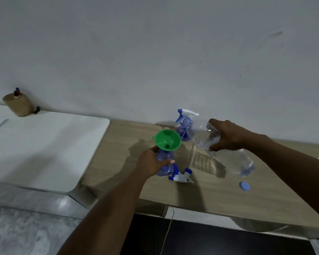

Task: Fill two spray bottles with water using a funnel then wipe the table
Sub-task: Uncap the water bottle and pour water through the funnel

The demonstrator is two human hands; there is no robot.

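- Left hand (151, 162) grips the open spray bottle (164, 162) on the bench (228, 190), green funnel (168, 140) seated in its neck.
- Right hand (228, 135) grips the clear water bottle (228, 150), lying nearly flat just right of the funnel, far end toward it.
- Second spray bottle (184, 126) stands behind.

The table (219, 188) is showing a pale wood-grain laminate, matt and smooth. Beside it, a white tabletop (44, 150) is looking smooth with a soft sheen. The funnel (168, 139) is reading as glossy green plastic. The spray bottle (165, 163) beneath it is appearing as translucent blue plastic, as is the second spray bottle (183, 132), which is wearing a white and blue plastic trigger head. A loose trigger head (180, 175) is lying in the same hard plastic. The water bottle (228, 150) is showing thin, clear, ribbed plastic catching glints. Its cap (244, 186) is looking like matt light-blue plastic. The wall (155, 52) is appearing as matt painted plaster, lightly scuffed. The pen holder (19, 105) is looking like brown matt cardboard.
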